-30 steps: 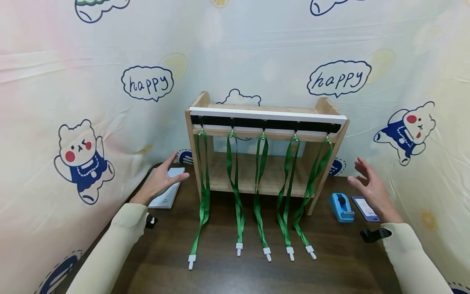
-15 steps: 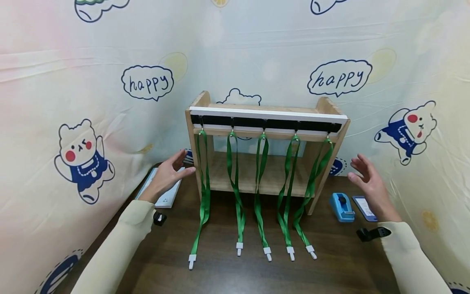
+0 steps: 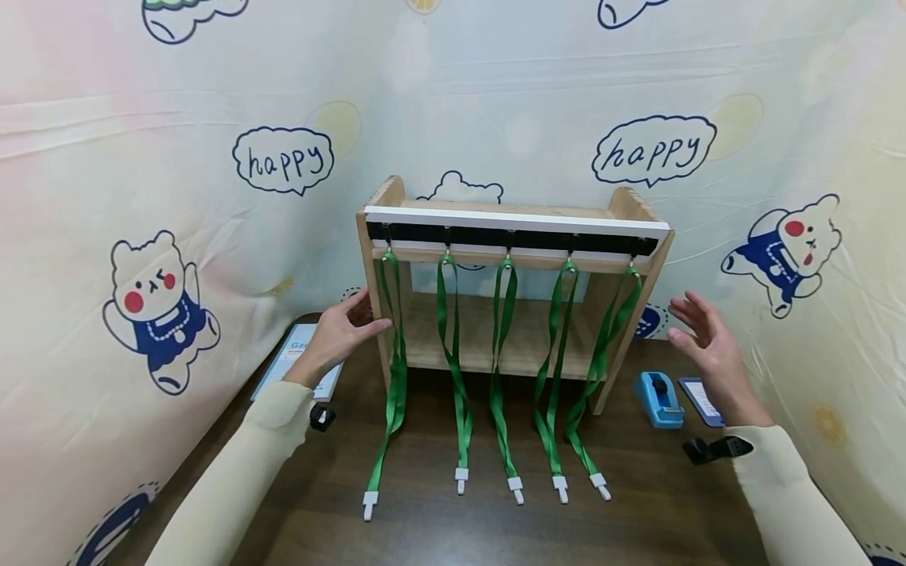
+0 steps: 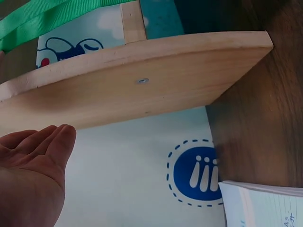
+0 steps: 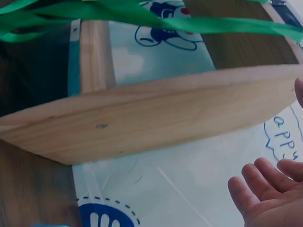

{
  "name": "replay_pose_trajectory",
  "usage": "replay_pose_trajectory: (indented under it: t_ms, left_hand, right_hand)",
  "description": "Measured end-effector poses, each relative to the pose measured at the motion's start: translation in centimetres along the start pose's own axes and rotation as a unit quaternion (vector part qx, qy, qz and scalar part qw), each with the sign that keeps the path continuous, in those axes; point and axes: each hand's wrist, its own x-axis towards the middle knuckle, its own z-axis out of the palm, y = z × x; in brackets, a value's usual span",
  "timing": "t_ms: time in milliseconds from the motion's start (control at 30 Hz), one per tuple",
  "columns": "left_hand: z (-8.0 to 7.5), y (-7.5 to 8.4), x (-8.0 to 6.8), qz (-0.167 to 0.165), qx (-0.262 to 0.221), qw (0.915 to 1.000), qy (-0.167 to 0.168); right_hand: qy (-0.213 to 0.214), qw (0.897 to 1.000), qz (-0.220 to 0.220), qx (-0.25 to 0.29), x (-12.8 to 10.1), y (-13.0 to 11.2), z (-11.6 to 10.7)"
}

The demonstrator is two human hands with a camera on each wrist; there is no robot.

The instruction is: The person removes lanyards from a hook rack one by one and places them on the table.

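A small wooden shelf (image 3: 524, 322) stands on the table, a black strip (image 3: 477, 237) along its white front rail. From hooks there hang several green lanyards (image 3: 397, 385) with white clips (image 3: 370, 503). My left hand (image 3: 336, 336) is at the shelf's left side, thumb by the front edge near the leftmost lanyard. In the left wrist view its extended fingers lie just outside the side panel (image 4: 118, 87); contact cannot be made out. My right hand (image 3: 715, 363), fingers loosely bent, hovers apart from the shelf's right panel (image 5: 142, 130), holding nothing.
A blue tape dispenser (image 3: 660, 401) and a blue-edged card (image 3: 701, 399) lie on the brown table (image 3: 453, 538) beneath the right hand. Behind the left forearm is a white notepad (image 3: 283, 358). A printed cloth (image 3: 495, 102) encloses the back and sides.
My left hand has moved right, from above the notepad to the shelf's left side. The right hand has shifted slightly left and up. Shelf and lanyards stay put.
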Motion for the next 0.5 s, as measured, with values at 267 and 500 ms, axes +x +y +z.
replay_pose_trajectory:
  t_ms: [267, 500]
  left_hand:
    - [0.5, -0.3, 0.3, 0.024, 0.016, 0.9996, 0.006]
    - [0.8, -0.4, 0.5, 0.023, 0.015, 0.9996, 0.009]
  right_hand:
    - [-0.015, 0.999, -0.013, 0.04, -0.2, -2.4, 0.6]
    - [0.005, 0.991, -0.049, 0.124, -0.6, -3.5, 1.1]
